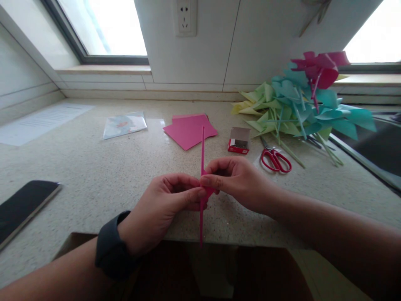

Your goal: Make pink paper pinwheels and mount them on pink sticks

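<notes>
Both hands meet over the near edge of the counter. The left hand and the right hand pinch a thin pink stick between thumbs and fingertips, holding it upright. Where the fingers close on it there seems to be a small pink piece, but the fingers hide most of it. The stick's lower end drops below the counter edge into shadow. Farther off lie pink paper sheets, a small red box and red scissors. At far right sits a heap of paper pinwheels, partly cut off. A dark phone lies near left.
</notes>
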Demonstrator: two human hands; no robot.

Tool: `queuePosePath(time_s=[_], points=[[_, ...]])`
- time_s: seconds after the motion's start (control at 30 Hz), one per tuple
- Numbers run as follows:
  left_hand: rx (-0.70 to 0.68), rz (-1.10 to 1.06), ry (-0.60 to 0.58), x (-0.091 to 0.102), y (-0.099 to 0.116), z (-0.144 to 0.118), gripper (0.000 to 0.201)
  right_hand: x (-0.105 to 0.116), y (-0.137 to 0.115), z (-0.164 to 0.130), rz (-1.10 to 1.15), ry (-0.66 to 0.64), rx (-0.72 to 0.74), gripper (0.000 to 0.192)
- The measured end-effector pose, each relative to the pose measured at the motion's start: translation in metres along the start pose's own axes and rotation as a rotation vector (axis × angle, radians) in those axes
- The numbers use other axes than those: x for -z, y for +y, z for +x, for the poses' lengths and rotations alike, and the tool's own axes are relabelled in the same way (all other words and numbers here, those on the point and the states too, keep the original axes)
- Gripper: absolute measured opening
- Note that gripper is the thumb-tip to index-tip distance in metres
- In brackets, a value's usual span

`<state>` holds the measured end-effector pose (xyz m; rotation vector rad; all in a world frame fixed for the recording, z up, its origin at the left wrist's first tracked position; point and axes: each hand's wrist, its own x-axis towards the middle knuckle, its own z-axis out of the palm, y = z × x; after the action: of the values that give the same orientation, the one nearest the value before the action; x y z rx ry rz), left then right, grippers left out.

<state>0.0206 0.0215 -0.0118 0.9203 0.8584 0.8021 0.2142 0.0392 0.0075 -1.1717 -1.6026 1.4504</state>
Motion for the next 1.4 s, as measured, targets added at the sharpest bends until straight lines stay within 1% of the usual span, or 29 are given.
queuePosePath(time_s=[0.17, 0.47, 0.53, 0.7, 0.8, 0.93, 1.03, 1.27, 1.33, 1.4], points=[[-0.02, -0.002, -0.048, 0.0, 0.001, 0.0, 0.013, 0.0, 0.0, 0.001, 0.031, -0.014, 0.006, 0.023], [-0.041, 0.005, -0.049, 0.001, 0.0, -0.001, 0.011, 0.003, 0.002, 0.002, 0.079, -0.113, 0.014, 0.023], [-0.041, 0.012, -0.053, 0.0, 0.0, -0.001, 0.01, 0.003, 0.002, 0.001, 0.09, -0.115, 0.034, 0.023], [-0.032, 0.07, -0.034, 0.0, 0.0, -0.003, 0.015, 0.003, 0.002, 0.001, 0.05, -0.041, 0.036, 0.024], [-0.03, 0.098, -0.03, 0.0, 0.001, -0.002, 0.015, 0.002, 0.0, 0.0, 0.036, -0.03, 0.021, 0.023], [-0.026, 0.081, -0.026, 0.0, 0.001, -0.001, 0.015, 0.001, -0.002, 0.001, 0.019, -0.004, 0.029, 0.019], [-0.023, 0.044, -0.024, 0.0, 0.0, -0.001, 0.016, 0.002, -0.001, 0.002, -0.01, -0.005, 0.041, 0.016], [-0.024, 0.018, -0.021, 0.0, 0.001, -0.002, 0.018, 0.003, 0.004, 0.002, -0.088, -0.006, 0.07, 0.021], [-0.028, 0.013, -0.022, 0.0, 0.001, -0.002, 0.016, 0.007, 0.004, 0.003, -0.146, 0.036, 0.104, 0.021], [-0.032, 0.009, -0.024, 0.001, 0.0, -0.002, 0.014, 0.016, 0.003, 0.005, -0.249, 0.128, 0.165, 0.023]])
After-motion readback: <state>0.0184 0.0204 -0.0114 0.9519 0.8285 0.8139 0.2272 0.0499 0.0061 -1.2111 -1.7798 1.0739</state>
